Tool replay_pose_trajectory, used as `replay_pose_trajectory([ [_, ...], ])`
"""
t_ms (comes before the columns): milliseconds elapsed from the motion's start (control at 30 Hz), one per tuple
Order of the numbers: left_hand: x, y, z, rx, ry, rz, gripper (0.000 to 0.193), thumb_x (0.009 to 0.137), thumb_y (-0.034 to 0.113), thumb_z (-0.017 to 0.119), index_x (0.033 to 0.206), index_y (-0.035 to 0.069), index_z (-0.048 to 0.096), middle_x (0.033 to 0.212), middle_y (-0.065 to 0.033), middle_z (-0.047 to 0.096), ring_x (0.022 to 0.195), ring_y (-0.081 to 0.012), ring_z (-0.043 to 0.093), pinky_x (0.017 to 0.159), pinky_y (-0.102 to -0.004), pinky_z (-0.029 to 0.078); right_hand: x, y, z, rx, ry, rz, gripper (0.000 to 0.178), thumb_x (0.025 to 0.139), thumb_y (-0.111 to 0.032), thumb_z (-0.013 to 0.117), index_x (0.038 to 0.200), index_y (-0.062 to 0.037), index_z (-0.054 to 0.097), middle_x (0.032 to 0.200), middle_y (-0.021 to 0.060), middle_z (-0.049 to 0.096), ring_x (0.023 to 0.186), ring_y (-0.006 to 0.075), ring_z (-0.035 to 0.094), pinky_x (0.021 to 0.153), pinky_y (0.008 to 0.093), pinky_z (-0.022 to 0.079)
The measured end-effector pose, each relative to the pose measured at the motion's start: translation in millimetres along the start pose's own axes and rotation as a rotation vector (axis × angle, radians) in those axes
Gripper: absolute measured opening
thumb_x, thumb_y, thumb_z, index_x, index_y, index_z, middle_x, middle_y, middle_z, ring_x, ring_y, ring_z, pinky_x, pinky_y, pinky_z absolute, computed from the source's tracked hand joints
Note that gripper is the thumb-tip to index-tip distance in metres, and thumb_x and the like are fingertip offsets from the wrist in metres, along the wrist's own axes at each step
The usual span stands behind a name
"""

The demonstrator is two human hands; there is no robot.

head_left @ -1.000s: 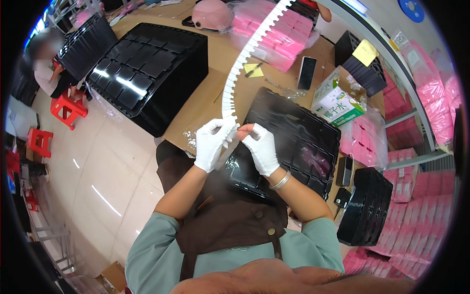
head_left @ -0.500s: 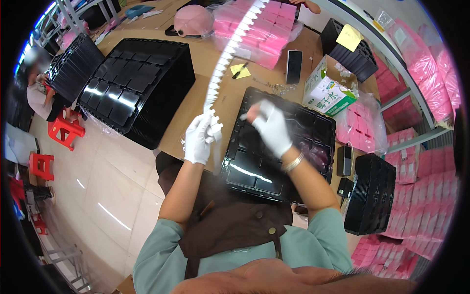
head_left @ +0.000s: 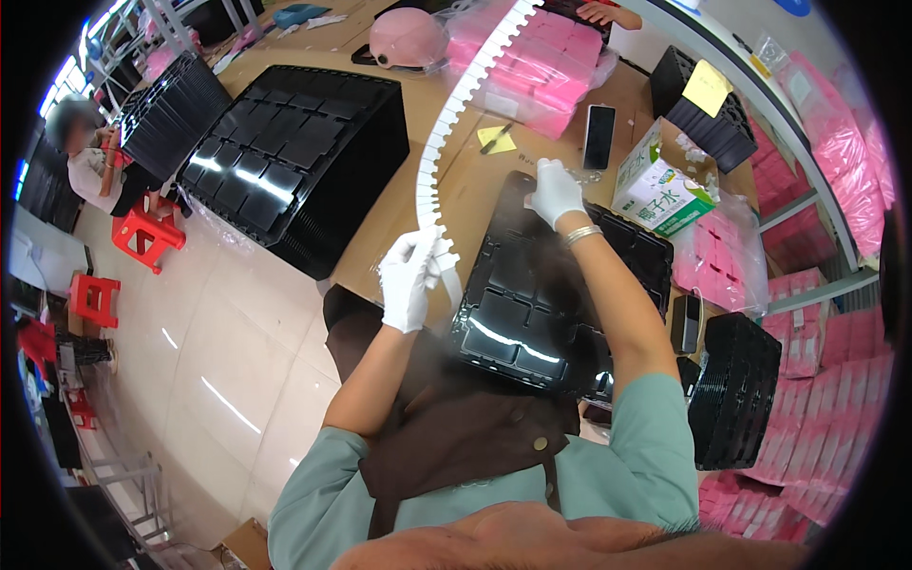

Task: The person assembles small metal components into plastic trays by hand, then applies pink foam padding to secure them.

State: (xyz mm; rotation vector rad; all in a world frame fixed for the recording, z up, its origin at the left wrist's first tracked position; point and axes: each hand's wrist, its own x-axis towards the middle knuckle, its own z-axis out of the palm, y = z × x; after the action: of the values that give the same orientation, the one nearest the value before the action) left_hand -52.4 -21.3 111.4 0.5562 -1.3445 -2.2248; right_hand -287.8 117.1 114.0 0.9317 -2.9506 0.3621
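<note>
A long white strip with small tabs along its edge (head_left: pixel 429 166) runs from my left hand (head_left: pixel 408 277) up past the far side of the table. My left hand, in a white glove, is closed on it near its lower end. Below my hands lies a black plastic tray with square compartments (head_left: pixel 518 294), its surface shiny. My right hand (head_left: pixel 557 196), gloved in white, is over the tray's far edge with its fingers drawn together. Whatever those fingers hold, if anything, is too small to tell.
Stacked black trays (head_left: pixel 294 142) stand at the left, another stack (head_left: pixel 736 389) at the right. Beyond my right hand are a phone (head_left: pixel 598 136), an open carton (head_left: pixel 665 178) and wrapped pink trays (head_left: pixel 541 62). A pen lies on a yellow note (head_left: pixel 496 140). Another person (head_left: pixel 100 161) sits far left.
My right hand has moved away from me, from above the tray to its far edge. My left hand keeps hold of the strip. The whole view has shifted slightly.
</note>
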Motion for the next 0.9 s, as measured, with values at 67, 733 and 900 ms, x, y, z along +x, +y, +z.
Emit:
replay_pose_trajectory([
  [67, -2.4, 3.6, 7.3, 0.009, 0.024, 0.02, 0.022, 0.094, 0.02, 0.061, 0.101, -0.001, 0.064, 0.083, -0.0069, 0.066, 0.058, -0.0046, 0.054, 0.051, -0.0165, 0.041, -22.6, -20.5, -5.2, 0.232, 0.204, -0.142, 0.036, 0.071, -0.018, 0.077, 0.097, 0.0008, 0.06, 0.098, 0.0194, 0.065, 0.089, 0.0309, 0.066, 0.081, 0.0368, 0.053],
  [733, 6.3, 11.1, 7.9, -0.146, -0.037, -0.038, 0.019, 0.096, 0.018, 0.059, 0.102, 0.001, 0.062, 0.079, -0.0016, 0.06, 0.056, -0.0012, 0.048, 0.043, -0.0144, 0.031, -161.7, -68.1, -35.9, 0.905, 0.14, -0.108, 0.008, 0.068, -0.005, 0.072, 0.075, -0.0043, 0.067, 0.093, 0.0063, 0.062, 0.091, 0.0245, 0.059, 0.079, 0.036, 0.048],
  [900, -2.7, 13.5, 7.4, 0.006, 0.017, -0.024, 0.023, 0.096, 0.022, 0.059, 0.102, 0.0, 0.063, 0.075, -0.0003, 0.058, 0.054, -0.0016, 0.044, 0.045, -0.0156, 0.032, -180.8, -79.3, -2.8, 0.28, -0.251, -0.243, 0.004, 0.067, -0.007, 0.07, 0.068, -0.0091, 0.067, 0.095, 0.0099, 0.063, 0.089, 0.0294, 0.059, 0.075, 0.0393, 0.05],
])
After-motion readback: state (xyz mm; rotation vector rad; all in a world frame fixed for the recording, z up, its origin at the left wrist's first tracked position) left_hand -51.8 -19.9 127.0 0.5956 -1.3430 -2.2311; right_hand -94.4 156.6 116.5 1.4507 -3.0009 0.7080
